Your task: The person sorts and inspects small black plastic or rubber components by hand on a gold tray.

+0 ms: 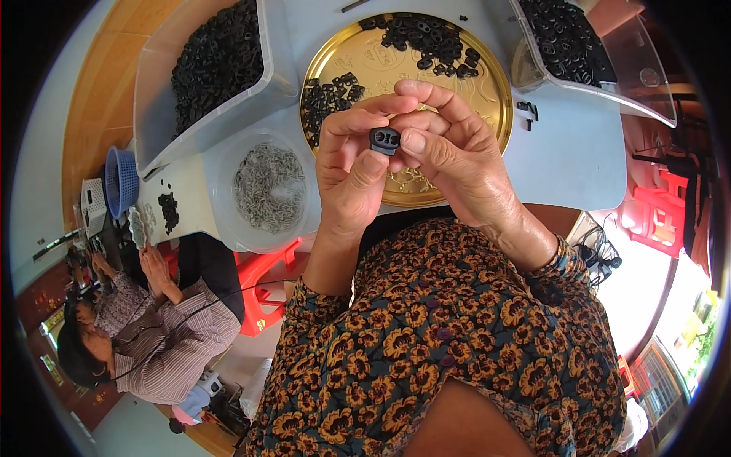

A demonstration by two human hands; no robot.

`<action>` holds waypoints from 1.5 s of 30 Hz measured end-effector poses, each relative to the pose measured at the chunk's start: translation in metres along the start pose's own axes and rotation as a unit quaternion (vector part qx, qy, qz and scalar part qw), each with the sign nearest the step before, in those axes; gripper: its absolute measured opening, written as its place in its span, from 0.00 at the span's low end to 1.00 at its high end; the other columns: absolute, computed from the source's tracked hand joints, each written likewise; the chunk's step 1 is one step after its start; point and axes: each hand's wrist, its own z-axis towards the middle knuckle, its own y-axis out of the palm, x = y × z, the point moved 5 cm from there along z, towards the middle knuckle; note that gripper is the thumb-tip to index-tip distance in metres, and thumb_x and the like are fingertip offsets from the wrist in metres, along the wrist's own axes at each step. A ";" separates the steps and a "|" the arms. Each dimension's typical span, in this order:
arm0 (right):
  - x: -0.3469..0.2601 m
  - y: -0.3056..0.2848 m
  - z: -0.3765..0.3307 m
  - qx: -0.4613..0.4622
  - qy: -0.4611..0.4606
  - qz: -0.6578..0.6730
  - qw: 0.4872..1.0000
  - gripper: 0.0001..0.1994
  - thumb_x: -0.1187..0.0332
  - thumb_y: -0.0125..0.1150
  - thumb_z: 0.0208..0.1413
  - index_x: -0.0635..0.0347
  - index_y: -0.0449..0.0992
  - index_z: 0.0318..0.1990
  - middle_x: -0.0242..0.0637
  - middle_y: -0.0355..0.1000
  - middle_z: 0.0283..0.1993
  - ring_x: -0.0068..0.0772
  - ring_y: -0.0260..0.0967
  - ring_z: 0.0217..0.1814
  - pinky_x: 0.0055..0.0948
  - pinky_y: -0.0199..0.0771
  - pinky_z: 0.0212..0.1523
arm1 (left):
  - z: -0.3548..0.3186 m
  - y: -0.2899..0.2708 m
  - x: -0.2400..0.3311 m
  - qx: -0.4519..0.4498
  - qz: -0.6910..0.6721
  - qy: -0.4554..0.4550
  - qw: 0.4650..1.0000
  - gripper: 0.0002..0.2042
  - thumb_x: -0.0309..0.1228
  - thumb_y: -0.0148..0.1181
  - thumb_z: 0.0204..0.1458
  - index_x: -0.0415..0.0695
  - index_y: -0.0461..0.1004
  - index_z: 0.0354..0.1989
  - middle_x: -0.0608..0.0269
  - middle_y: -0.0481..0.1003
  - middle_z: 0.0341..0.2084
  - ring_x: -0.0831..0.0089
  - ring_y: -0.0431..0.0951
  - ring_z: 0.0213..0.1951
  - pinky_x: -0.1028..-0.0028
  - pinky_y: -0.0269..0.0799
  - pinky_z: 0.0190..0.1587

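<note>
A small black two-hole cord lock (384,139) is pinched between my two hands, held up over the near part of a round gold tray (487,114). My left hand (350,171) grips it from the left with thumb and fingers. From the other side my right hand (461,156) presses its thumb against the lock's right edge, its fingers curled behind. Loose black cord lock parts (434,42) lie at the tray's far edge. Another heap of black parts (333,95) sits on its left side.
A clear tub (267,65) of black parts stands at the far left, another clear tub (609,95) far right. Left of my hands is a round container (221,183) of small metal springs (266,186). A co-worker in a striped shirt (175,327) sits at left, near red stools (263,293).
</note>
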 end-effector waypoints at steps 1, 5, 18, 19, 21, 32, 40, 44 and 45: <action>0.001 0.000 0.000 -0.008 -0.005 -0.003 1.000 0.23 0.75 0.58 0.59 0.63 0.62 0.62 0.38 0.75 0.45 0.26 0.72 0.45 0.28 0.75 0.46 | 0.000 -0.001 0.000 0.000 0.000 -0.001 1.000 0.14 0.34 0.59 0.57 0.44 0.67 0.48 0.45 0.70 0.52 0.68 0.73 0.48 0.76 0.72 0.43; 0.002 0.004 0.001 -0.038 -0.012 0.007 0.999 0.23 0.74 0.58 0.59 0.62 0.62 0.62 0.37 0.75 0.44 0.26 0.73 0.45 0.27 0.75 0.46 | -0.001 -0.002 0.007 -0.011 0.014 0.013 1.000 0.14 0.34 0.60 0.57 0.44 0.67 0.48 0.44 0.70 0.51 0.69 0.74 0.46 0.77 0.73 0.41; 0.010 0.033 0.001 -0.033 0.031 0.039 0.998 0.23 0.75 0.59 0.59 0.61 0.62 0.61 0.36 0.76 0.43 0.23 0.73 0.42 0.24 0.75 0.44 | -0.006 -0.009 0.036 -0.055 0.115 0.097 0.987 0.17 0.38 0.57 0.58 0.46 0.65 0.51 0.51 0.70 0.45 0.51 0.67 0.55 0.56 0.63 0.58; 0.010 0.035 0.001 -0.033 0.026 0.040 0.998 0.23 0.75 0.59 0.59 0.61 0.62 0.61 0.36 0.76 0.43 0.23 0.73 0.42 0.23 0.75 0.44 | -0.007 -0.011 0.038 -0.056 0.119 0.095 0.987 0.17 0.38 0.57 0.58 0.46 0.65 0.51 0.51 0.70 0.45 0.51 0.67 0.55 0.56 0.63 0.58; 0.010 0.039 0.002 -0.036 0.023 0.045 0.998 0.23 0.75 0.59 0.59 0.61 0.62 0.61 0.36 0.75 0.42 0.23 0.73 0.42 0.23 0.76 0.44 | -0.009 -0.011 0.044 -0.054 0.119 0.087 0.988 0.16 0.37 0.56 0.58 0.46 0.65 0.51 0.51 0.70 0.45 0.51 0.67 0.55 0.54 0.62 0.58; 0.010 0.043 0.005 -0.043 0.020 0.048 0.998 0.22 0.75 0.58 0.59 0.62 0.63 0.61 0.35 0.75 0.45 0.23 0.73 0.43 0.24 0.76 0.44 | -0.003 -0.010 0.049 -0.046 0.124 0.120 0.984 0.15 0.34 0.60 0.56 0.45 0.66 0.49 0.52 0.72 0.43 0.52 0.68 0.53 0.57 0.66 0.55; 0.008 0.044 0.007 -0.042 0.029 0.059 0.997 0.21 0.74 0.56 0.60 0.63 0.63 0.60 0.35 0.74 0.44 0.22 0.71 0.40 0.23 0.75 0.44 | 0.002 -0.008 0.053 -0.016 0.160 0.143 0.977 0.15 0.32 0.64 0.52 0.43 0.67 0.45 0.51 0.75 0.41 0.55 0.71 0.50 0.59 0.66 0.55; 0.008 0.042 0.009 -0.051 0.028 0.057 0.997 0.20 0.74 0.56 0.61 0.63 0.63 0.60 0.35 0.74 0.43 0.21 0.71 0.39 0.23 0.74 0.43 | 0.001 -0.011 0.054 -0.038 0.188 0.147 0.970 0.16 0.31 0.61 0.53 0.44 0.67 0.49 0.52 0.73 0.44 0.52 0.69 0.52 0.56 0.65 0.56; 0.008 0.041 0.009 -0.050 0.027 0.058 0.997 0.20 0.74 0.56 0.61 0.63 0.63 0.60 0.35 0.74 0.43 0.21 0.71 0.39 0.23 0.74 0.43 | 0.001 -0.011 0.053 -0.061 0.214 0.146 0.964 0.17 0.32 0.58 0.55 0.46 0.66 0.52 0.52 0.71 0.46 0.49 0.68 0.54 0.53 0.63 0.58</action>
